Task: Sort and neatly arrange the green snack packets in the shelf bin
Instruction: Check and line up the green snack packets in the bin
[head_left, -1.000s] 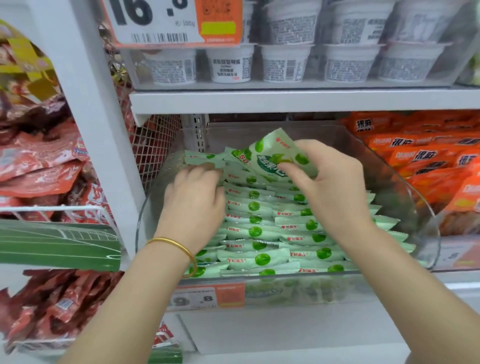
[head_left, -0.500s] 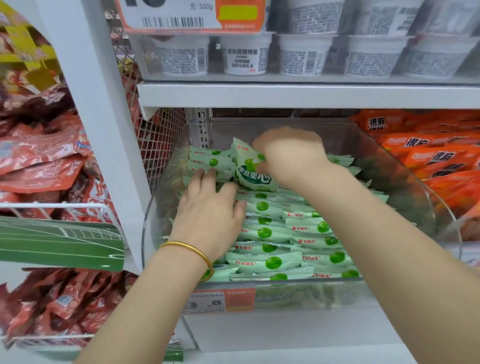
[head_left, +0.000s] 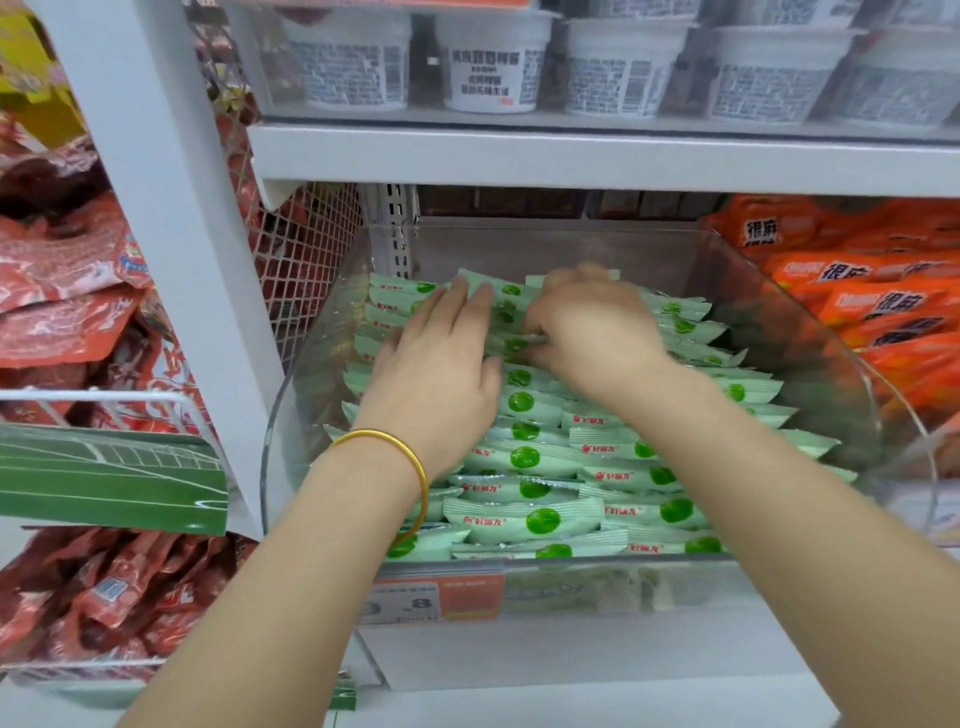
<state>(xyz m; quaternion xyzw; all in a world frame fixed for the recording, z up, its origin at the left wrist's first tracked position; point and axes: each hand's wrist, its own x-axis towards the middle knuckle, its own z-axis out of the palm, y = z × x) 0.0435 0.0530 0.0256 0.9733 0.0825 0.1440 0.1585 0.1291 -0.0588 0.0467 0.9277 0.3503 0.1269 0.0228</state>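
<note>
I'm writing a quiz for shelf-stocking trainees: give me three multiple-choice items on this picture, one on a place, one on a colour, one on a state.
1. The orange snack packets lie where from the clear plastic bin? A. right of it B. left of it C. inside it
2. The thin bangle on the left wrist is: A. silver B. gold C. black
3. The left hand is: A. clenched in air B. flat on the pale green snack packets C. outside the bin
1 A, they lie beyond its right wall; 2 B, it gleams yellow-gold; 3 B, straight fingers rest on them.
</note>
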